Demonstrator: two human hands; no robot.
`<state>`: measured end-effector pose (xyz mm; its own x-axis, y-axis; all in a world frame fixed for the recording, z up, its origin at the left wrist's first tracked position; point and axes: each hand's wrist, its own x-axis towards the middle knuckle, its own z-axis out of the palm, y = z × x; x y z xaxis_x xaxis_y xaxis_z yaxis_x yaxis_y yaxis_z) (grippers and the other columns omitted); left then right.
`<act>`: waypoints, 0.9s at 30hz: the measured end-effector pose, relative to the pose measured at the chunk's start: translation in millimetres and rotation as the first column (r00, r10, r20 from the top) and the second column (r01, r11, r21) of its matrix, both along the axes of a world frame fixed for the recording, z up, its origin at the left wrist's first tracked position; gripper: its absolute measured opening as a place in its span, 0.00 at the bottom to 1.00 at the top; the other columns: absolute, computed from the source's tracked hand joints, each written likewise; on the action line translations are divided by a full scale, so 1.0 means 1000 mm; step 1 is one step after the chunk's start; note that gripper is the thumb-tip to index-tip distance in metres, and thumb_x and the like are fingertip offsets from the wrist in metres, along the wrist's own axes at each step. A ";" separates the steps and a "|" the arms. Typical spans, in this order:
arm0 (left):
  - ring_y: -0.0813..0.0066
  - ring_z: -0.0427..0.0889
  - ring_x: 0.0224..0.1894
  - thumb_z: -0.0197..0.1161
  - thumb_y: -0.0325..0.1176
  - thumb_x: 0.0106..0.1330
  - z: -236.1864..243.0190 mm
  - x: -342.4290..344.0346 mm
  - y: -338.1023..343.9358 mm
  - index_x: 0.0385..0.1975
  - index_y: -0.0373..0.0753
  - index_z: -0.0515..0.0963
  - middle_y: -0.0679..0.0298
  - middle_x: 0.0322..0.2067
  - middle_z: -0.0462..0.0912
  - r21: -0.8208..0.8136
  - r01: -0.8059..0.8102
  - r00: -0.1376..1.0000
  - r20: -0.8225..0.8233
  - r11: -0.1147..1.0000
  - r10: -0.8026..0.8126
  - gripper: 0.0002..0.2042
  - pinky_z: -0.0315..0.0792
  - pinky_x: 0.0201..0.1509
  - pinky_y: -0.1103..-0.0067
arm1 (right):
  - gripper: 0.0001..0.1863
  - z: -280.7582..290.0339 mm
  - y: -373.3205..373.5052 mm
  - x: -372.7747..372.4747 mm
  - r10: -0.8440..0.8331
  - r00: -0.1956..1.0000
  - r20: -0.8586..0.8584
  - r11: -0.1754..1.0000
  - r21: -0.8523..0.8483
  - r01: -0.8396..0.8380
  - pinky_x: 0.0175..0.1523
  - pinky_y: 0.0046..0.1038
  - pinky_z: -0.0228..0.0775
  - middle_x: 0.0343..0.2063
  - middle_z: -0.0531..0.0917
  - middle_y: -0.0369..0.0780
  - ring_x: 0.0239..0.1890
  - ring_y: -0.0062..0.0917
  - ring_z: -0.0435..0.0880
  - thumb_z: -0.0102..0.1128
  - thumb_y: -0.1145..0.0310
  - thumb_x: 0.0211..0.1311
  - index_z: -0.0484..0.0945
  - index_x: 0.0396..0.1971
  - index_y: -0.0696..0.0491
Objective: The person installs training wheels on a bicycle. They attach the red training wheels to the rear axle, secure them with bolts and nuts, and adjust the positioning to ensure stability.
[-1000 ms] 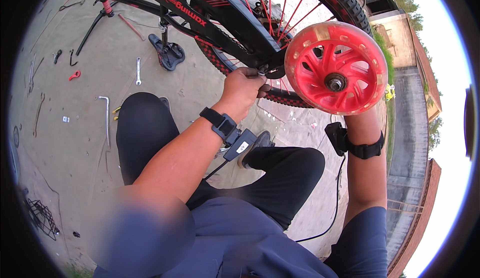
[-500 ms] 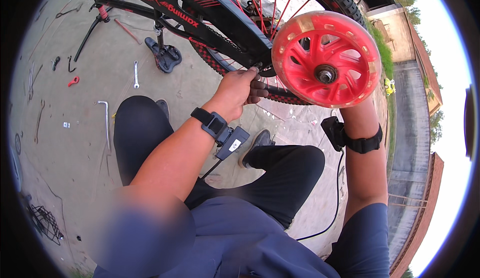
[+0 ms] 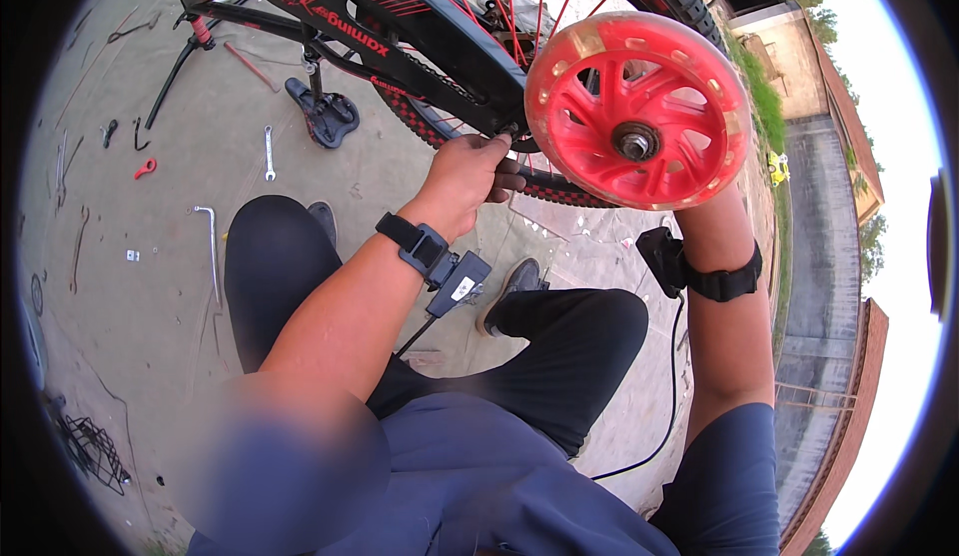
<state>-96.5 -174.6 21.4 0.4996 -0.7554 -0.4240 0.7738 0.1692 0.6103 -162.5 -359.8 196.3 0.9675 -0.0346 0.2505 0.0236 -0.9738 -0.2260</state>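
Observation:
A red training wheel (image 3: 639, 76) with a clear rim is held up beside the rear end of a black and red bicycle (image 3: 400, 26). My right hand is hidden behind this wheel; only the wrist and forearm show below it, so its grip cannot be made out. My left hand (image 3: 466, 174) is at the frame's rear end, by the spoked bicycle wheel (image 3: 569, 1). Its thumb and forefinger pinch a small dark part close to the axle, too small to name. The other fingers curl beneath, near the checkered tyre (image 3: 564, 192).
The bicycle's saddle (image 3: 325, 114) is low, close to the ground. A wrench (image 3: 269, 153), a bent metal bar (image 3: 213, 246) and a small red part (image 3: 146, 168) lie on the concrete at left. My knees are bent below the bicycle. A wall (image 3: 814, 256) runs along the right.
The red training wheel has shifted a little left, closer to the bicycle frame. My left hand keeps its pinch at the same spot. The whole view has moved slightly.

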 end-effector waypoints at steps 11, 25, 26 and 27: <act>0.72 0.84 0.25 0.63 0.40 0.70 -0.002 -0.001 -0.004 0.36 0.34 0.75 0.60 0.28 0.83 0.212 -0.080 0.922 0.387 0.974 -0.009 0.13 0.75 0.29 0.76 | 0.18 -0.002 0.000 0.006 -0.033 0.999 -0.014 0.993 -0.116 0.032 0.49 0.35 0.76 0.42 0.82 0.44 0.45 0.36 0.83 0.63 0.60 0.60 0.77 0.46 0.53; 0.52 0.85 0.32 0.70 0.37 0.61 -0.018 0.000 -0.012 0.35 0.31 0.76 0.50 0.29 0.84 0.280 -0.401 0.510 0.859 0.872 -0.041 0.15 0.77 0.36 0.67 | 0.16 -0.003 0.001 0.011 -0.054 0.998 -0.016 0.980 -0.194 0.050 0.45 0.34 0.77 0.38 0.83 0.44 0.42 0.37 0.83 0.65 0.60 0.57 0.79 0.42 0.52; 0.54 0.85 0.30 0.70 0.37 0.61 -0.019 0.001 -0.012 0.35 0.31 0.76 0.51 0.28 0.84 0.275 -0.372 0.570 0.821 0.887 -0.015 0.14 0.77 0.35 0.68 | 0.15 -0.003 0.003 0.012 -0.051 0.999 -0.014 0.980 -0.196 0.047 0.45 0.34 0.77 0.38 0.83 0.44 0.41 0.37 0.84 0.65 0.60 0.57 0.79 0.42 0.52; 0.57 0.85 0.28 0.69 0.37 0.63 -0.017 0.000 -0.012 0.35 0.31 0.76 0.51 0.27 0.83 0.268 -0.294 0.683 0.731 0.917 0.005 0.14 0.77 0.33 0.68 | 0.15 -0.003 0.002 0.012 -0.053 0.998 -0.016 0.978 -0.201 0.049 0.45 0.34 0.77 0.38 0.83 0.44 0.41 0.37 0.84 0.65 0.60 0.57 0.79 0.41 0.52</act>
<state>-96.7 -186.3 4.5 0.8469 -0.5215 -0.1038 0.0703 -0.0836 0.9940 -150.7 -357.7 193.4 0.9708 -0.0354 0.2373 -0.0302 -0.9992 -0.0255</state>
